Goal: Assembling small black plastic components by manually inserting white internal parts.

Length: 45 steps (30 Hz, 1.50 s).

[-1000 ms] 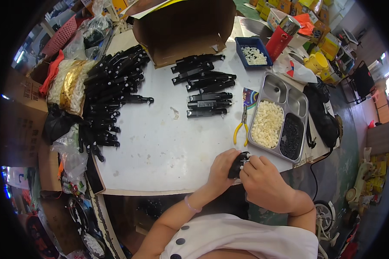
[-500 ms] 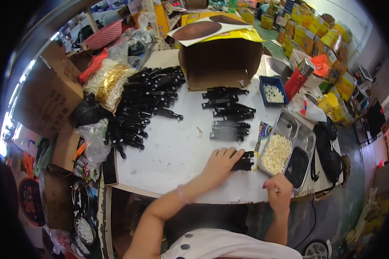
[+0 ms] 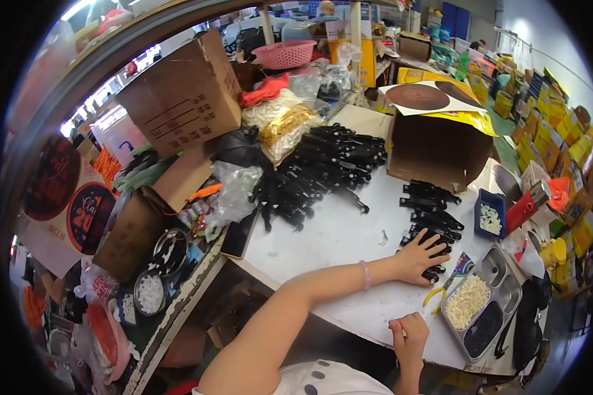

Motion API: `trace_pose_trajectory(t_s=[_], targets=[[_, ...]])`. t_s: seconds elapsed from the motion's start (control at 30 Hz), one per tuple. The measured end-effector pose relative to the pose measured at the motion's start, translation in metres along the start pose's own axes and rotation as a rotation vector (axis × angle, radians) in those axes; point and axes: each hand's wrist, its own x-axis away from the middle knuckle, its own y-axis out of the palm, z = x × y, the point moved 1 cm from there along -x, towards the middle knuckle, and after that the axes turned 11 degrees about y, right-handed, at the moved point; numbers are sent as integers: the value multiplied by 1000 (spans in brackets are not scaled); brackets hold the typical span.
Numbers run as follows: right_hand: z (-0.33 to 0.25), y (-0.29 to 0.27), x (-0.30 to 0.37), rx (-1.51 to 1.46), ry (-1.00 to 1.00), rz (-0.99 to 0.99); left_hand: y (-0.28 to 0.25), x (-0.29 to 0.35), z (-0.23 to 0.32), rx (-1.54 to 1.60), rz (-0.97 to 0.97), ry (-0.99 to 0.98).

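Observation:
My left hand (image 3: 420,259) lies spread, palm down, over the near end of a column of slim black plastic pieces (image 3: 433,216) on the white tabletop. The pieces beneath its palm are partly hidden. Near the front edge of the table, my right hand (image 3: 409,334) is curled closed; whatever may be inside the fingers doesn't show. To its right sits a metal compartment tray (image 3: 522,289) with small cream-coloured parts (image 3: 468,299) in one section and tiny black parts (image 3: 483,327) in another. Yellow-handled pliers (image 3: 435,300) rest between my left hand and the tray.
A large heap of similar black pieces (image 3: 333,164) covers the table's far left, beside a bag of white parts (image 3: 290,125). An open carton (image 3: 438,148) stands at the back. A blue bin (image 3: 490,214) and red flask (image 3: 527,209) are on the right; a phone (image 3: 239,236) lies at the left edge.
The view has swung left, so the table sits further right in the picture. My left hand has spread its fingers over the column's near pieces. My right hand stays curled, now further from the tray.

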Motion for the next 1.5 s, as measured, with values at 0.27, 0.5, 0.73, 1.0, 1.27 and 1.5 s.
trace_pose_trajectory(t_s=[0.27, 0.5, 0.73, 1.0, 1.27, 1.5], targets=[[11, 48, 3, -65, -58, -128, -68, 63, 1, -88, 119, -177], [27, 63, 9, 30, -76, -207, -222, 242, -129, -822, -430, -822], [29, 61, 6, -6, 102, -211, -255, 280, -170, -453, -327, -513], [27, 62, 4, -5, 118, -217, -277, 294, -132, -339, -553, -396], [24, 64, 4, -11, 136, -234, -257, 304, -148, -610, -1062, -314], [23, 63, 2, -21, 157, -208, -259, 282, -145, -6, -820, -308]])
